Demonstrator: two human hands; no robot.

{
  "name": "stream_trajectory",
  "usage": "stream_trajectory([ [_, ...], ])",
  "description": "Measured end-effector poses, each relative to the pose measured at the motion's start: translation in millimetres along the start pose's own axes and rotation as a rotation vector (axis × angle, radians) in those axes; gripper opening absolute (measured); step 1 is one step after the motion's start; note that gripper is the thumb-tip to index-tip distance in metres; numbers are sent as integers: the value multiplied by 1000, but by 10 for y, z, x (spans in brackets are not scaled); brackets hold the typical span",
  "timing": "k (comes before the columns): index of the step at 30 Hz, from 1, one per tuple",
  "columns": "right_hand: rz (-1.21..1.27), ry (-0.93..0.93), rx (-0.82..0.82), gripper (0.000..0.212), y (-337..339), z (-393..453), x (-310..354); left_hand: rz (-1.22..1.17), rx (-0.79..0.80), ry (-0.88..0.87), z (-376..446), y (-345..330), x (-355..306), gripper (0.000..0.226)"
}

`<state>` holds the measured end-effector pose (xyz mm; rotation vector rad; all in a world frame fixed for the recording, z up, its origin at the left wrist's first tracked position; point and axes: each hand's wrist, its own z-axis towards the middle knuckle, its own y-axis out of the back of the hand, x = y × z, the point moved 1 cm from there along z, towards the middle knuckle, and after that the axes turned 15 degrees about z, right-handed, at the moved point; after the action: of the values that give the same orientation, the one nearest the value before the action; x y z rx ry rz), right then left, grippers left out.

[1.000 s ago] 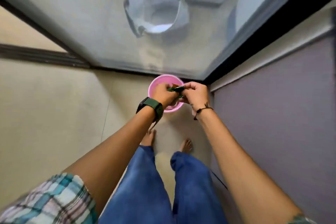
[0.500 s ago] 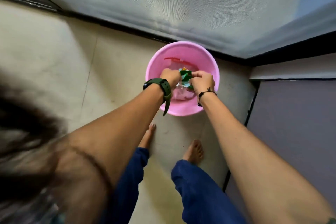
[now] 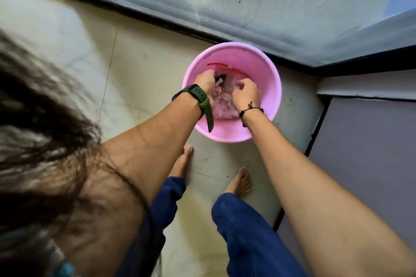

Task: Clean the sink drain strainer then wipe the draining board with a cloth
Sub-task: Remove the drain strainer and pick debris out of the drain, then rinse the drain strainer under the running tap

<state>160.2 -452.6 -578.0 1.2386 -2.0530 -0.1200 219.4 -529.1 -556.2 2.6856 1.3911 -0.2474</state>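
A pink bucket (image 3: 269,87) stands on the floor in the corner, lined with clear plastic and holding scraps, among them a red strip (image 3: 221,65). Both my hands are down inside it. My left hand (image 3: 205,81), with a green watch on its wrist, pinches a small dark green piece (image 3: 221,79) at its fingertips. My right hand (image 3: 246,94), with a black cord on its wrist, hovers over the clear plastic a little to the right. Its fingers are curled and I see nothing in them.
A mesh screen door (image 3: 247,2) in a dark frame runs behind the bucket. A grey-purple cabinet face (image 3: 371,153) closes the right side. My bare feet (image 3: 239,183) stand on the pale tiled floor (image 3: 139,78) just before the bucket. Loose hair blurs the left edge.
I have bent lower over the bucket. Both hands pinched the green piece together before. Now they have dropped into the bucket, the right hand has let go and moved apart to the right.
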Motion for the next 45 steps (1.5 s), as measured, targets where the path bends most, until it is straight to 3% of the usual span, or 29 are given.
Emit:
stream_trajectory([
  [5,126,37,-52,33,308,-705,369,-55,19,-33,-846,1,-141,26],
  [10,203,133,-125,31,834,-1717,886,-54,161,-155,-1973,-197,-213,32],
  [13,261,164,-218,24,1240,-2338,1206,145,143,-266,-2658,-331,-243,21],
  [17,440,268,-340,25,1943,-3171,1614,385,245,-394,-3765,-525,-290,20],
  [19,546,321,-410,26,2338,-3540,1766,575,274,-555,-4354,-680,-325,16],
  [24,707,489,-581,28,3304,-4414,1897,749,319,-872,-5613,-1320,-304,27],
  [29,783,666,-845,28,4324,-5168,1534,891,498,-1125,-6536,-2177,110,23],
  [32,813,681,-1041,28,4858,-5516,1040,992,607,-1225,-6856,-2733,566,22],
  [37,816,515,-1235,26,5377,-5967,10,1198,762,-1201,-7095,-3501,1510,25],
  [41,858,366,-1365,27,5472,-6270,-666,1349,861,-1163,-7171,-3856,2168,13],
  [45,884,251,-1474,27,5483,-6555,-1167,1491,980,-1154,-7219,-4087,2720,19],
])
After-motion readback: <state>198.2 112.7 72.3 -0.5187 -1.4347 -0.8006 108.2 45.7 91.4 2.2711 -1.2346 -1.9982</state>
